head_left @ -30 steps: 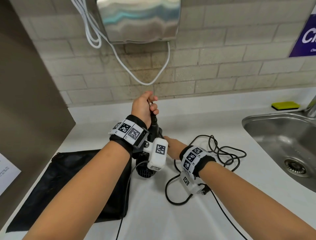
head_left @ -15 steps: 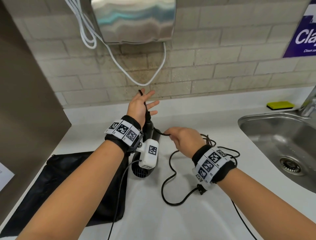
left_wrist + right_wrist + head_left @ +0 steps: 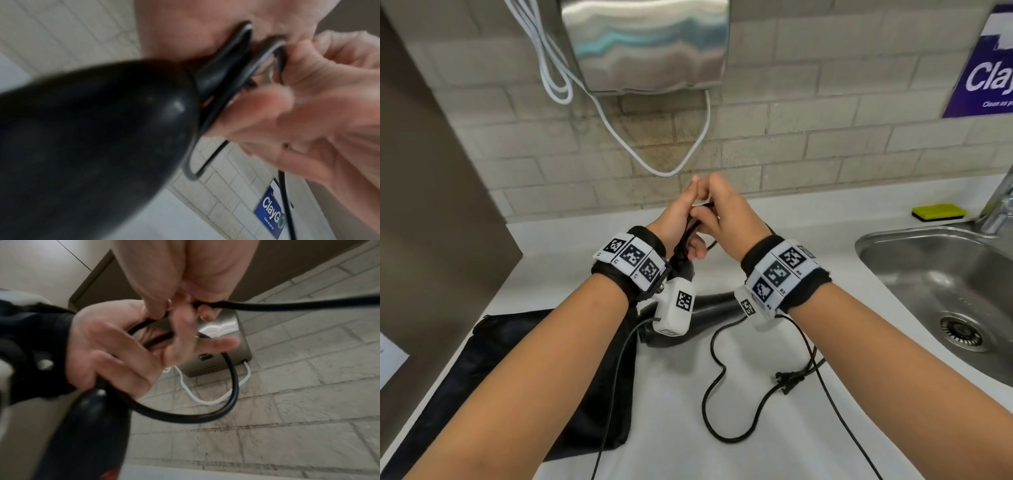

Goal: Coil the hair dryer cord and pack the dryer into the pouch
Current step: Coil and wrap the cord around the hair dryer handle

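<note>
Pinching the black cord [image 3: 230, 404] with the right hand [image 3: 726, 214], fingers [image 3: 156, 305] curled tight on it. Holding loops of cord across the left hand [image 3: 674, 219], its fingers [image 3: 216, 343] spread out straight, with the dryer [image 3: 709, 313] handle against the palm. Both hands touching, up above the white tabletop [image 3: 681, 428]. Loose cord lying in bends on the tabletop, plug [image 3: 789, 381] near the right arm. Black pouch [image 3: 493, 363] flat under the left arm. Sink [image 3: 935, 274] and yellow sponge [image 3: 939, 211] off to the right.
</note>
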`<state>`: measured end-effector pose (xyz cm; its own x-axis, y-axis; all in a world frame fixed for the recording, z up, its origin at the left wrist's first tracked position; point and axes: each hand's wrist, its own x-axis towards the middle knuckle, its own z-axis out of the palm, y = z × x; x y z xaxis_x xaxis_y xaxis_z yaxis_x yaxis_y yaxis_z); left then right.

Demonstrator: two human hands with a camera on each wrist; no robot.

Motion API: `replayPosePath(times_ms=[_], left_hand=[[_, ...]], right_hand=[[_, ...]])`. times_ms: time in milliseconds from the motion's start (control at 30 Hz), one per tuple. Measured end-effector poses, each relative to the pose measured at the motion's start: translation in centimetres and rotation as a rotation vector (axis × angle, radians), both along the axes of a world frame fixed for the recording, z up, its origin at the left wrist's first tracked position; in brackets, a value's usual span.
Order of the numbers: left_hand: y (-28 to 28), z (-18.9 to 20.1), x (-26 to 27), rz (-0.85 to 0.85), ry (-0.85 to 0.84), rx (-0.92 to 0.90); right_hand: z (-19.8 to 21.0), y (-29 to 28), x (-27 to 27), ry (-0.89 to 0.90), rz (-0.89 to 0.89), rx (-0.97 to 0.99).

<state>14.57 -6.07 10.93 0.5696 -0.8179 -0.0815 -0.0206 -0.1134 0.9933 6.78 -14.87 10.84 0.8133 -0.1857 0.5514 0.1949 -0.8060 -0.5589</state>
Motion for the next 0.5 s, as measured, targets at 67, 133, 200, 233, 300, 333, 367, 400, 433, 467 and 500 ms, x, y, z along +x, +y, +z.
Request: replayPosePath(times_ms=[67, 133, 200, 233, 300, 333, 367, 400, 433, 467, 500], left_hand=[[0.1, -0.2, 0.3, -0.072, 0.048, -0.046], [0.3, -0.4, 0.7, -0.158, 0.088, -0.078], [0.4, -0.5, 1.0, -0.208, 0.108, -0.066], [0.4, -0.5, 1.1, -0.214, 0.121, -0.051], [0.3, -0.5, 1.3, -0.203, 0.146, -0.036], [0.3, -0.6, 1.3, -0.191, 0.152, -0.035], [0.2, -0.6, 1.4, -0.179, 0.152, -0.036], [0.2, -0.6, 1.4, -0.171, 0.148, -0.041], [0.1, -0.7, 1.4, -0.168, 0.14, -0.046], [0.0, -0.7, 1.4, -0.166, 0.128, -0.048], [-0.1, -0.7, 1.2, -0.16, 0.115, -0.047]], right_hand=[[0.2, -0.5, 0.4, 0.002, -0.077, -0.065], [0.3, -1.5, 0.7, 0.057, -0.125, -0.11], [0.3, -2.2, 0.8, 0.109, -0.114, -0.063], [0.2, -2.5, 0.9, 0.128, -0.107, -0.022], [0.1, -2.8, 0.8, 0.15, -0.097, 0.084], [-0.1, -2.9, 0.8, 0.143, -0.099, 0.118], [-0.2, -3.1, 0.8, 0.128, -0.112, 0.13], [-0.4, -3.1, 0.8, 0.122, -0.125, 0.127], [-0.5, -3.2, 0.7, 0.121, -0.134, 0.119], [-0.5, -3.1, 0.6, 0.117, -0.138, 0.107], [-0.4, -3.1, 0.6, 0.099, -0.135, 0.092]])
